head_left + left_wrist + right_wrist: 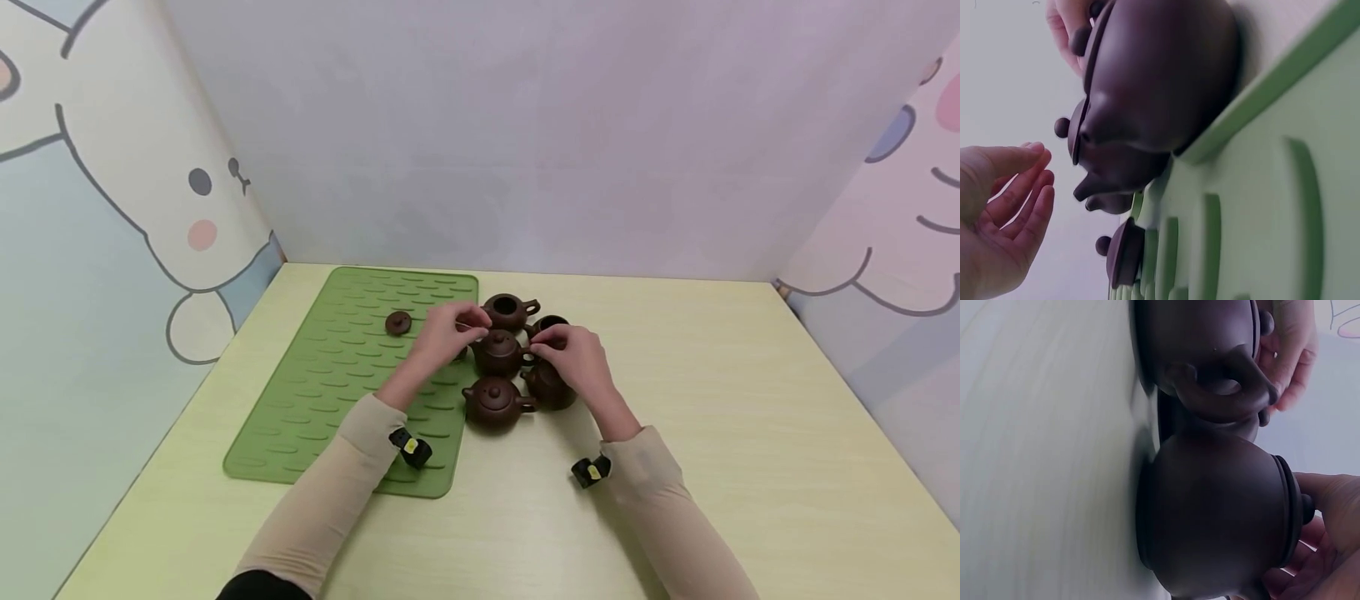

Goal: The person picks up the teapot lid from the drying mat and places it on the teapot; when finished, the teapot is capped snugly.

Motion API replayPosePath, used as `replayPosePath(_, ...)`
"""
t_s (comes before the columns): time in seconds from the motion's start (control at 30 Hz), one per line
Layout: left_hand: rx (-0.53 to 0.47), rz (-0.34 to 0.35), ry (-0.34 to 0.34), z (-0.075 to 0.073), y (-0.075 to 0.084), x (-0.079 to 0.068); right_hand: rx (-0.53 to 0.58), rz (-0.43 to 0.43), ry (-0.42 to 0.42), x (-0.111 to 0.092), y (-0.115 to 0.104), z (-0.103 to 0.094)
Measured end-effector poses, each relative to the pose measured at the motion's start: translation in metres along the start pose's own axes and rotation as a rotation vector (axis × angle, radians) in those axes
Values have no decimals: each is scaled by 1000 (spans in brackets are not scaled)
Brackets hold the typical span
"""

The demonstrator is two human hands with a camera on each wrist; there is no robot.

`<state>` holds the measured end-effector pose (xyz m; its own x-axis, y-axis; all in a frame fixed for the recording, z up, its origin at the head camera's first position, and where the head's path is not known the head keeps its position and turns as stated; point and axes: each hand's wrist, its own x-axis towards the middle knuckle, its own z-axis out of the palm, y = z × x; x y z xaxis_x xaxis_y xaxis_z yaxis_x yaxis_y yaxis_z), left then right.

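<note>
On the pale desk (712,392), pots (489,417) cluster at the edge of the mat (330,383). The left hand (444,335) has a loose, empty grip; whether the right hand (576,360) holds anything, I cannot tell. Pots look stiff, probably breakable: take the handle (528,405), steady the lid (495,393).

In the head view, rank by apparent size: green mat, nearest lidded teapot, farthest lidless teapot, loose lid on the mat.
1. Green mat
2. Nearest lidded teapot
3. Farthest lidless teapot
4. Loose lid
The teapots' real order is unsure: the lidded one sits nearer the camera.
</note>
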<state>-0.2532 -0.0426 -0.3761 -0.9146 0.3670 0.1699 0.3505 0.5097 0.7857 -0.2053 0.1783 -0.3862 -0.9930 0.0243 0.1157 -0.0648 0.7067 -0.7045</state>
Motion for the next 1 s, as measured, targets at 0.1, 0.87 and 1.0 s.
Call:
replayPosePath(0.1,-20,-11,9,-5,-3,-1,-1,1,10,0,0,-2)
replayPosePath(0.87,40,-63,54,-17,-31,-5,27,5,56,0,12,-21)
replayPosePath(1.0,39,-77,51,-17,-34,-6,33,2,60,0,13,-24)
